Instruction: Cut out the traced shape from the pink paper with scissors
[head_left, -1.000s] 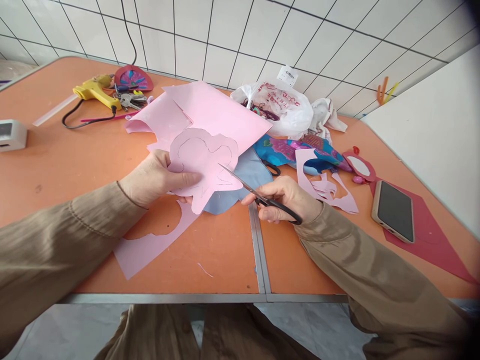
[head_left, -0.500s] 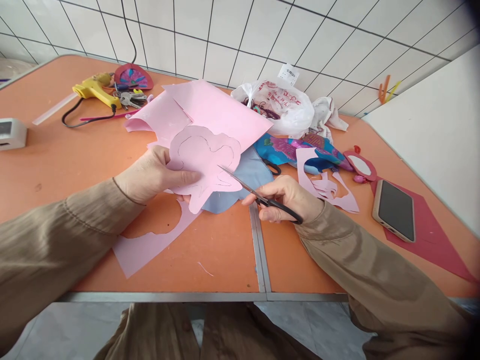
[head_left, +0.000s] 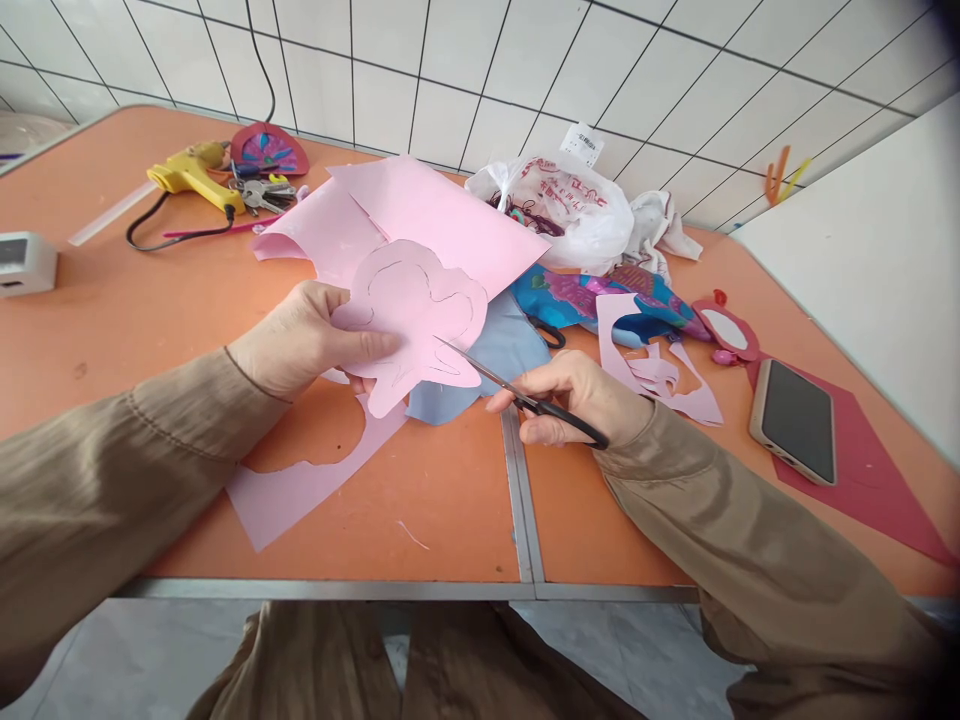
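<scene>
My left hand [head_left: 311, 340] pinches a pink paper cutout [head_left: 420, 310] by its left side, thumb on top. The cutout has a wavy, flower-like outline with drawn dark lines inside it. Black-handled scissors [head_left: 536, 402] are in my right hand [head_left: 574, 400], their blades looking closed and the tip lying over the cutout's middle. A pink paper offcut [head_left: 315, 490] with a curved edge lies on the table below my left hand. Behind the cutout are large pink sheets [head_left: 442, 215] and a light blue cloth-like piece [head_left: 510, 345].
A yellow glue gun [head_left: 195, 182] and keys [head_left: 262, 193] lie at the back left. The white plastic bag [head_left: 592, 220] stands by the tiled wall. Toward the right are pink scraps [head_left: 701, 400], a phone [head_left: 795, 420] and red sheet [head_left: 877, 500]. A metal seam [head_left: 519, 500] crosses the orange table.
The cutout has turned slightly in my left hand, its lower lobes shifting a little left and up. My right hand still holds the scissors in nearly the same place.
</scene>
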